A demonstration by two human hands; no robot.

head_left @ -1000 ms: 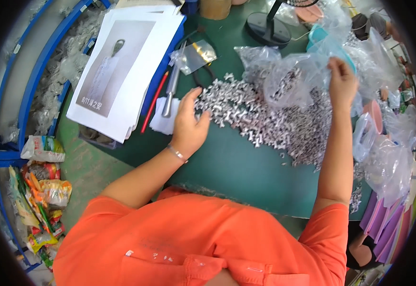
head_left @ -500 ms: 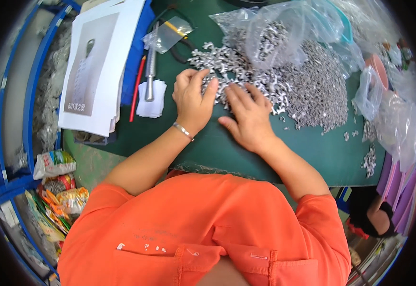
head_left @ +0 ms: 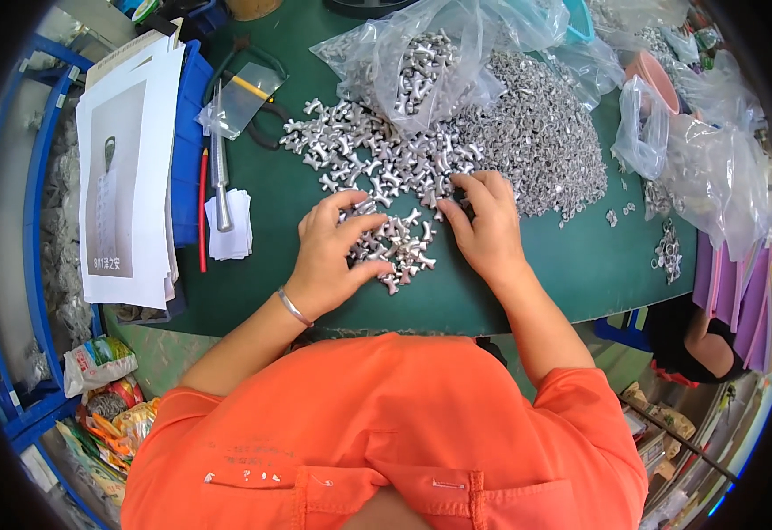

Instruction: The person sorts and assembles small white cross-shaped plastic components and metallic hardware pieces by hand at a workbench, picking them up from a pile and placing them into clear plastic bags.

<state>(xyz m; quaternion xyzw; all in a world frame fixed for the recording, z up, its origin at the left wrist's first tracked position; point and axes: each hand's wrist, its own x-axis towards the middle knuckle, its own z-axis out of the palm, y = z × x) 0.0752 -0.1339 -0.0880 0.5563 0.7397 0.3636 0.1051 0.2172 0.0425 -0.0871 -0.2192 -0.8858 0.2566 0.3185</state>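
Note:
A small heap of silver bone-shaped metal pieces [head_left: 406,250] lies on the green tabletop between my hands. My left hand [head_left: 333,252] curves along its left side, thumb and fingers spread and touching the pieces. On the right, my right hand [head_left: 492,221] rests at the heap's upper edge, its thumb apart from the bent fingers; nothing shows in its grip. Beyond both hands a wider spread of the same bone-shaped pieces [head_left: 350,137] reaches back to a clear plastic bag [head_left: 403,79] with more inside. To its right lies a large mound of small silver ring-like parts [head_left: 545,132].
Left of the pieces lie a metal rod tool [head_left: 220,181], a red pencil [head_left: 203,212], small white papers [head_left: 234,231] and pliers [head_left: 266,124]. Printed sheets [head_left: 129,177] lean by a blue bin [head_left: 190,141]. A pink bowl [head_left: 651,79] and plastic bags [head_left: 713,168] crowd the right.
My hands have moved apart and nearer to me. A small heap of bone-shaped pieces now lies between them, drawn off the wider spread. The whole view has shifted slightly.

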